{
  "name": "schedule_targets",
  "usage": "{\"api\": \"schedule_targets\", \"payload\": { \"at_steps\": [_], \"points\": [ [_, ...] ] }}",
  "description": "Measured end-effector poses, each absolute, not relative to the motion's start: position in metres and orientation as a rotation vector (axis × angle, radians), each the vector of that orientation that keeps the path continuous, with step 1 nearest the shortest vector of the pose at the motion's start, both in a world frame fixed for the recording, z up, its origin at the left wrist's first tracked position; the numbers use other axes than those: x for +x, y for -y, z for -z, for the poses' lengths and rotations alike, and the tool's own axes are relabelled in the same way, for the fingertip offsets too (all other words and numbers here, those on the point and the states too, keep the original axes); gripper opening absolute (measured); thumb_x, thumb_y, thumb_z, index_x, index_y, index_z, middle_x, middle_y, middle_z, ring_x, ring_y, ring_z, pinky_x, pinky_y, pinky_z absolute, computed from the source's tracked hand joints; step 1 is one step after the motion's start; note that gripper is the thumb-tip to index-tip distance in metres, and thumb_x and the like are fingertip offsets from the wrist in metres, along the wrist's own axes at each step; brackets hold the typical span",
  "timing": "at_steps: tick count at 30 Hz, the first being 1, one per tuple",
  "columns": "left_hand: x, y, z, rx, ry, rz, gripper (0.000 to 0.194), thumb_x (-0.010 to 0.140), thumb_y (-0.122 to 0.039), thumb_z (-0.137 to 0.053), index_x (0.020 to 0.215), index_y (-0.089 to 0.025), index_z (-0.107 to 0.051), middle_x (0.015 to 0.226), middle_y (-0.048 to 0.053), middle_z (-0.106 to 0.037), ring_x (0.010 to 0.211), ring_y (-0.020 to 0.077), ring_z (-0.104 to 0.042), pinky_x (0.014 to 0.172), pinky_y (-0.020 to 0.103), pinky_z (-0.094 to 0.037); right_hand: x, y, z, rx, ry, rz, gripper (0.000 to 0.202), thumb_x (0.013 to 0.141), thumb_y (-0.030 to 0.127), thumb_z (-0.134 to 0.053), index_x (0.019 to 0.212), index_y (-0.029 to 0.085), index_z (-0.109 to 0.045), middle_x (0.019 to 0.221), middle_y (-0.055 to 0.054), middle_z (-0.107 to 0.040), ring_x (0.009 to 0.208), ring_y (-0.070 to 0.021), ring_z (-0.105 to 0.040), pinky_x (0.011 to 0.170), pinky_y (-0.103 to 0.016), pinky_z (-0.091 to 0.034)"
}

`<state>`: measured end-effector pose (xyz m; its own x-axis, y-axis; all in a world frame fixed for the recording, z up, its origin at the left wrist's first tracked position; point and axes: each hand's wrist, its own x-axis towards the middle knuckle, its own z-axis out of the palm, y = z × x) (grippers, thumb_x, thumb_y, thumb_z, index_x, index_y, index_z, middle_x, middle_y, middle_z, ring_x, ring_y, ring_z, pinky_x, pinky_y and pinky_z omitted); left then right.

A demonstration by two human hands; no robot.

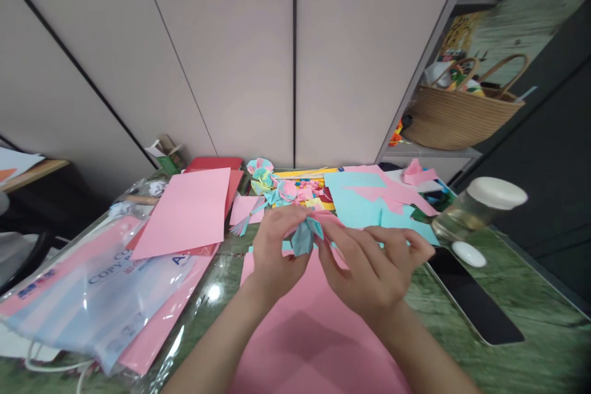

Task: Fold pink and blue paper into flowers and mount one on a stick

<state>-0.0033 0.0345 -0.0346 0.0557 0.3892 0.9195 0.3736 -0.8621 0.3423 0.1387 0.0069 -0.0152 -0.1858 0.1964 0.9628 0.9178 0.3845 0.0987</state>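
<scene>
A folded piece of blue and pink paper is held up in front of me between both hands. My left hand pinches its left side between thumb and fingers. From the right, my right hand grips the pink part, with its outer fingers stretched away to the right. Pink sheets lie on the table beneath my hands. Just beyond are crumpled pink and blue paper flowers and a fan of thin paper strips.
Pink card and a plastic copy-paper bag lie left. Blue sheets and pink scraps lie back right. A lidded jar, a white oval object and a phone are at the right.
</scene>
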Motion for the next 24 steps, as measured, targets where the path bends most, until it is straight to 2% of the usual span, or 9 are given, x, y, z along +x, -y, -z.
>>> {"api": "schedule_targets", "payload": {
  "at_steps": [3, 11, 15, 21, 24],
  "points": [
    [-0.003, -0.034, 0.034, 2.291, -0.832, -1.968, 0.058, 0.067, 0.003, -0.06, 0.117, -0.024, -0.047, 0.101, 0.007, -0.065, 0.095, 0.0197, -0.062, 0.082, 0.037, -0.053, 0.139, -0.009, 0.016, -1.059, 1.633, 0.845, 0.017, 0.07, 0.024, -0.073, 0.086, 0.025, -0.065, 0.057, 0.005, -0.061, 0.063, -0.0136, -0.047, 0.071, -0.036, -0.026],
    [-0.006, -0.038, 0.029, 2.484, -0.919, -1.836, 0.047, 0.072, 0.0, -0.055, 0.112, -0.023, -0.048, 0.094, 0.004, -0.066, 0.094, 0.0179, -0.063, 0.084, 0.035, -0.052, 0.143, -0.017, 0.012, -1.119, 1.729, 0.497, 0.005, 0.081, 0.021, -0.063, 0.081, 0.025, -0.065, 0.063, 0.003, -0.06, 0.07, -0.0142, -0.046, 0.071, -0.033, -0.026],
    [-0.005, -0.037, 0.03, 2.487, -1.032, -1.74, 0.047, 0.074, -0.002, -0.055, 0.115, -0.023, -0.046, 0.1, 0.005, -0.065, 0.101, 0.0186, -0.062, 0.088, 0.035, -0.05, 0.143, -0.016, 0.013, -1.163, 1.792, 0.553, 0.005, 0.083, 0.019, -0.06, 0.085, 0.022, -0.063, 0.065, 0.002, -0.059, 0.072, -0.0159, -0.045, 0.072, -0.034, -0.026],
    [0.0, -0.03, 0.033, 2.381, -1.289, -1.732, 0.048, 0.073, -0.004, -0.059, 0.114, -0.024, -0.046, 0.101, 0.003, -0.066, 0.095, 0.0171, -0.063, 0.081, 0.028, -0.051, 0.137, -0.014, 0.018, -1.256, 1.85, 0.807, 0.006, 0.084, 0.022, -0.059, 0.086, 0.016, -0.059, 0.065, -0.002, -0.055, 0.07, -0.0181, -0.043, 0.071, -0.034, -0.027],
    [0.002, -0.026, 0.032, 2.342, -1.344, -1.725, 0.048, 0.072, -0.003, -0.059, 0.113, -0.024, -0.046, 0.099, 0.003, -0.065, 0.092, 0.0168, -0.063, 0.078, 0.028, -0.051, 0.136, -0.015, 0.02, -1.257, 1.85, 0.777, 0.003, 0.084, 0.02, -0.057, 0.085, 0.017, -0.058, 0.066, -0.002, -0.058, 0.071, -0.0176, -0.046, 0.073, -0.034, -0.029]
  ]
}}
